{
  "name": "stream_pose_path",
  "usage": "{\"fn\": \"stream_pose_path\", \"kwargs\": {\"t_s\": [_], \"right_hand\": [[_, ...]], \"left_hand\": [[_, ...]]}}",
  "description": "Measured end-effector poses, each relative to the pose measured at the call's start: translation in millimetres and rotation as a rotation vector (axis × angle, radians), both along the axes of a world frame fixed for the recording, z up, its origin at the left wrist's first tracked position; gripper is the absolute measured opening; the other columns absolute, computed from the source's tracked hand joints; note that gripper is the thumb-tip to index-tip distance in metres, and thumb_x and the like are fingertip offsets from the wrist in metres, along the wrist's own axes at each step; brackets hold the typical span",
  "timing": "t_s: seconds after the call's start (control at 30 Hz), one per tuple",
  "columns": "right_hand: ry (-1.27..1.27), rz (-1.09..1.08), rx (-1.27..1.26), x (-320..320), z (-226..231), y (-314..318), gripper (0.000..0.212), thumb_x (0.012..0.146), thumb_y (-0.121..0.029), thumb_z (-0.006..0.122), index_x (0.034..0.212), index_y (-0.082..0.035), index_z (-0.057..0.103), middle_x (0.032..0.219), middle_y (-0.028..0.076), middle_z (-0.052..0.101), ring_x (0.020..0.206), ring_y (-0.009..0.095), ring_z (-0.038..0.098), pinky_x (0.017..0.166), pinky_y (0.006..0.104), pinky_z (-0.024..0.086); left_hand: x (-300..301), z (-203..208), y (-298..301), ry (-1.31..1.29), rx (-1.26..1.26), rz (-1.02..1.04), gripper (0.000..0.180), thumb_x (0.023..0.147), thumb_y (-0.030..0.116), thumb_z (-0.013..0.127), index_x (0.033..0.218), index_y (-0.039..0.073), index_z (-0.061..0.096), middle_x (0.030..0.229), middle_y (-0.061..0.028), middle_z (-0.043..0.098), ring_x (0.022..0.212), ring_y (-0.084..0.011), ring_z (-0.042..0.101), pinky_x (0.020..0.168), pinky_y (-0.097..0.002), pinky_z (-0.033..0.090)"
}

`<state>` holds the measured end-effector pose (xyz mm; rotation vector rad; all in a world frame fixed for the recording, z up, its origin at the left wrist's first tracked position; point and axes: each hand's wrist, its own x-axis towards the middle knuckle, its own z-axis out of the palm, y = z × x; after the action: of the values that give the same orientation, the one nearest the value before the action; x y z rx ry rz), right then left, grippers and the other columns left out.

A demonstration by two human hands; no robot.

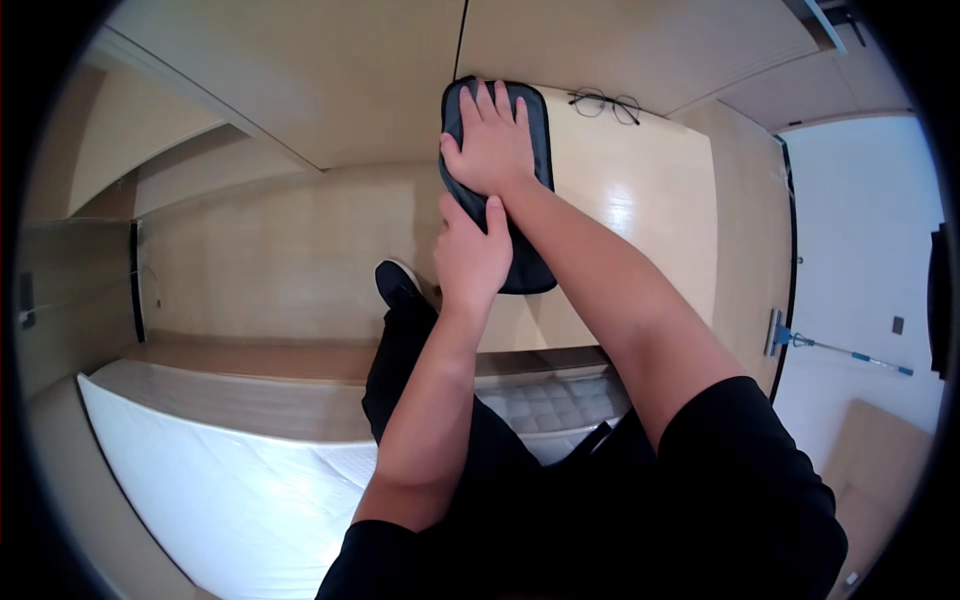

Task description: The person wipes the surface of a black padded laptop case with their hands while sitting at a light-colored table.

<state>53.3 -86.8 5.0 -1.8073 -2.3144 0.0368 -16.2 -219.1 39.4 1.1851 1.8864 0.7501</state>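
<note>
A dark grey flat case (530, 262) with black edging and rounded corners lies lengthwise on the pale wooden tabletop (640, 200). Flat on its far part rests my right hand (490, 145), fingers spread and pointing away from me. Nearer, my left hand (470, 250) is at the case's left edge, its thumb on top and beside my right wrist. It seems to grip that edge; most of its fingers are hidden from view.
Thin-framed glasses (606, 105) lie at the tabletop's far edge, against wooden cabinet doors (380, 80). A white mattress (240, 490) is at the lower left. My dark shoe (398, 284) is on the wooden floor. A blue-handled mop (835, 348) is on the right.
</note>
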Motion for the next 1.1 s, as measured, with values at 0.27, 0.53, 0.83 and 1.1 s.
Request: {"fn": "stream_pose_path", "kwargs": {"t_s": [0.27, 0.53, 0.83, 1.1], "right_hand": [[0.034, 0.071, 0.031, 1, -7, -34, 0.075, 0.100, -0.045, 0.053, 0.161, -0.004, 0.040, 0.171, 0.018, 0.033, 0.159, 0.039, 0.025, 0.128, 0.0599, 0.020], [-0.174, 0.239, -0.164, 22, 8, -218, 0.068, 0.104, -0.047, 0.050, 0.165, -0.016, 0.038, 0.172, 0.013, 0.033, 0.161, 0.034, 0.023, 0.128, 0.0594, 0.015], [-0.087, 0.007, -0.245, 140, 33, -288, 0.080, 0.102, -0.046, 0.053, 0.169, -0.011, 0.027, 0.176, 0.014, 0.021, 0.164, 0.036, 0.012, 0.131, 0.0561, 0.012], [0.002, -0.432, -0.061, 329, 0, -271, 0.080, 0.102, -0.050, 0.054, 0.166, -0.008, 0.033, 0.175, 0.015, 0.026, 0.163, 0.034, 0.018, 0.129, 0.0583, 0.016]], "left_hand": [[-14, 5, 9, -0.061, -0.055, -0.096, 0.075, 0.107, 0.054, 0.043, 0.157, -0.001, 0.029, 0.130, -0.0376, 0.063, 0.121, -0.0543, 0.061, 0.104, -0.0565, 0.048], [38, 2, -49, 0.640, 0.112, -0.291, 0.073, 0.104, 0.054, 0.050, 0.161, 0.010, 0.041, 0.171, -0.0305, 0.021, 0.157, -0.0564, 0.015, 0.118, -0.0798, 0.013], [96, -1, -130, 0.579, 0.326, -0.638, 0.070, 0.102, 0.045, 0.056, 0.162, 0.012, 0.041, 0.175, -0.0218, 0.019, 0.162, -0.0443, 0.017, 0.122, -0.0763, 0.013], [46, -26, -98, 0.866, 0.218, -0.410, 0.068, 0.105, 0.048, 0.050, 0.164, 0.017, 0.039, 0.175, -0.0216, 0.021, 0.162, -0.0431, 0.018, 0.122, -0.0755, 0.015]]}}
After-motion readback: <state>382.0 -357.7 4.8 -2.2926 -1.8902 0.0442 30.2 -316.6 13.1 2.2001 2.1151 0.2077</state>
